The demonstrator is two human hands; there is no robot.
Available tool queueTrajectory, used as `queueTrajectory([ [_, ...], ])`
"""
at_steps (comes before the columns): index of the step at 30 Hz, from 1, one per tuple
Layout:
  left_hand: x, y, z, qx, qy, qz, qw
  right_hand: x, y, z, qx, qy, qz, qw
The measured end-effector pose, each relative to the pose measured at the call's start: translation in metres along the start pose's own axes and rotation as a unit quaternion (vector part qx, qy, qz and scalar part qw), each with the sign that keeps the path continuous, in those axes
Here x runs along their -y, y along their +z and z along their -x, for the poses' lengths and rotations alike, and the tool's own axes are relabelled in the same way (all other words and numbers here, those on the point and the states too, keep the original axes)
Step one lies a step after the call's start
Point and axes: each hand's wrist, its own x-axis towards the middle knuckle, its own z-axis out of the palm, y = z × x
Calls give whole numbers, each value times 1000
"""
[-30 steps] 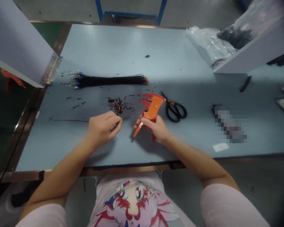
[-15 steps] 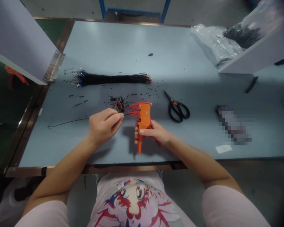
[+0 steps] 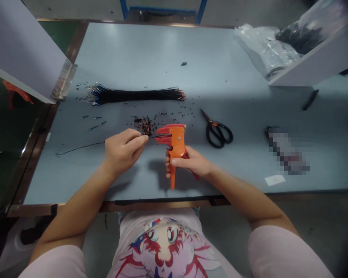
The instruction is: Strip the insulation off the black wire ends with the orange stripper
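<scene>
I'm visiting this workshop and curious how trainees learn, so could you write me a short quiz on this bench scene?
1. Which hand grips the orange wire stripper, the left or the right?
2. True or false: the black-handled scissors lie on the table with neither hand touching them.
3. What does the left hand pinch between its fingers, and where does the end of that thing reach?

Key:
1. The right hand.
2. True.
3. A thin black wire; its end reaches into the stripper's red jaws.
</scene>
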Motion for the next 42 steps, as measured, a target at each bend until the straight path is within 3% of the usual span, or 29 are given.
queueTrajectory([
  [19, -2, -1, -2, -15, 28, 0, 999, 3, 6, 1, -35, -3, 58, 998],
  [42, -5, -2, -2, 21, 20, 25, 999, -9, 9, -2, -67, -17, 84, 994],
])
